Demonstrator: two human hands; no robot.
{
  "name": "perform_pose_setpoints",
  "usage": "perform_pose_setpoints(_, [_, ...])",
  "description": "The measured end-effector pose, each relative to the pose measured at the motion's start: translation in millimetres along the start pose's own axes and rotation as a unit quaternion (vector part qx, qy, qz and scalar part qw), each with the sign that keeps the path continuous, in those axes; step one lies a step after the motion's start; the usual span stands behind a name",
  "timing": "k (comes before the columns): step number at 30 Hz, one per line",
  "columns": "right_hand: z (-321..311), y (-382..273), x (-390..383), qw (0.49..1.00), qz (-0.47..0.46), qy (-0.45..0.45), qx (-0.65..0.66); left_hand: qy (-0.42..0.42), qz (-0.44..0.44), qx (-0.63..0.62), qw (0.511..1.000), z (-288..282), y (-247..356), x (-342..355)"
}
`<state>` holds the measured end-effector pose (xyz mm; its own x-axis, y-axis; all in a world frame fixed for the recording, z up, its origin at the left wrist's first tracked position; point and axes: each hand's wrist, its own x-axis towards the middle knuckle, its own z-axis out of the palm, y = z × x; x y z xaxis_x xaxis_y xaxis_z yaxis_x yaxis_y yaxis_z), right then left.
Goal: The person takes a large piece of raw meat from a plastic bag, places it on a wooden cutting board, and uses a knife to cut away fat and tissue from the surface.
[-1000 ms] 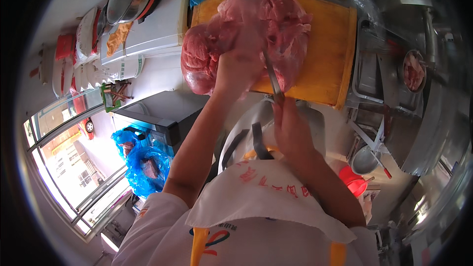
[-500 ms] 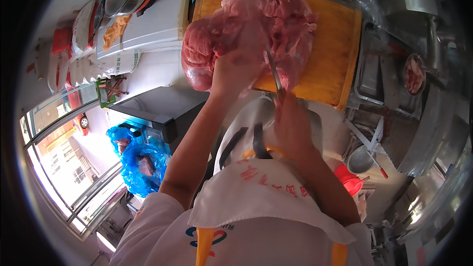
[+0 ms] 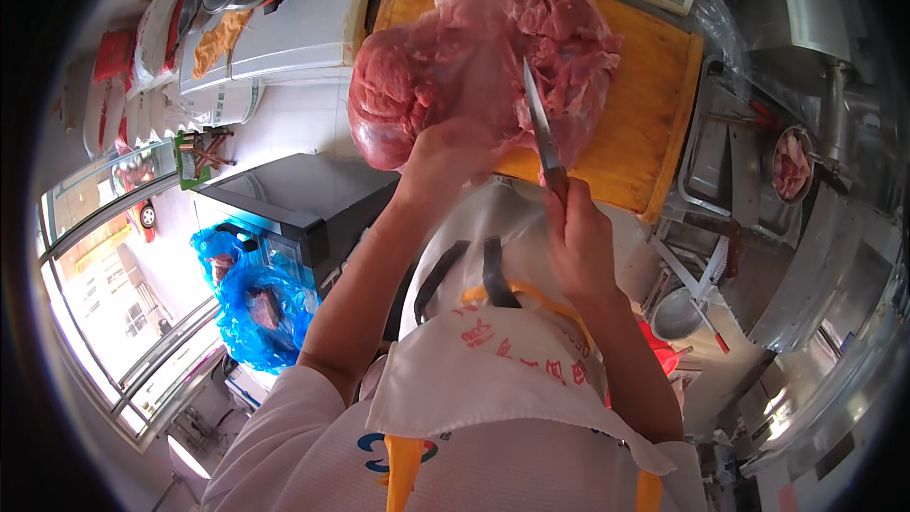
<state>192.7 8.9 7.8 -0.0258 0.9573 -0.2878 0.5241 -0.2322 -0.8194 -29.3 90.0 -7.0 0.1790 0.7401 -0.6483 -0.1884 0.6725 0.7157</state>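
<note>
Far left: blue plastic bags with pieces inside, well apart from both hands.

Left of centre: large piece of raw meat, lying on the wooden board and overhanging its left edge. Rounded lobe to the left, broader mass to the right, narrowing at the far end. No single long axis can be read.

Left hand: at the near edge of the meat, in the dip between lobe and mass. Apparently touching; fingers blurred against the flesh, so cannot tell whether they are pinched on it or laid flat.

Centre right: knife. Long axis runs away from the person, leaning slightly left; tip over the right-hand mass, beside a cleft. Whether the edge is in the flesh or just above: not clear.

Right hand: fingers wrapped around the handle, off the near edge of the board. From this grip the meat lies ahead and to the left, spanned by the blade; the left hand is the nearer one to the meat, to the left of the blade.

Right: metal tray, beside the board.
</note>
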Motion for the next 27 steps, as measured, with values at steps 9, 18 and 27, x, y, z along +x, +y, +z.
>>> perform_pose_setpoints(9, [-12,43,-78,1.0,0.002,-0.006,0.013,-0.003,0.006,-0.022,1.0,-6,14,-6])
perform_pose_setpoints(18, [-59,14,-33,0.944,0.155,0.076,0.28,0.125,0.264,0.358,0.887,67,-1,47])
perform_pose_setpoints(27, [-72,32,-37,0.922,0.192,0.117,0.315,0.084,0.355,0.517,0.774,148,-58,82])
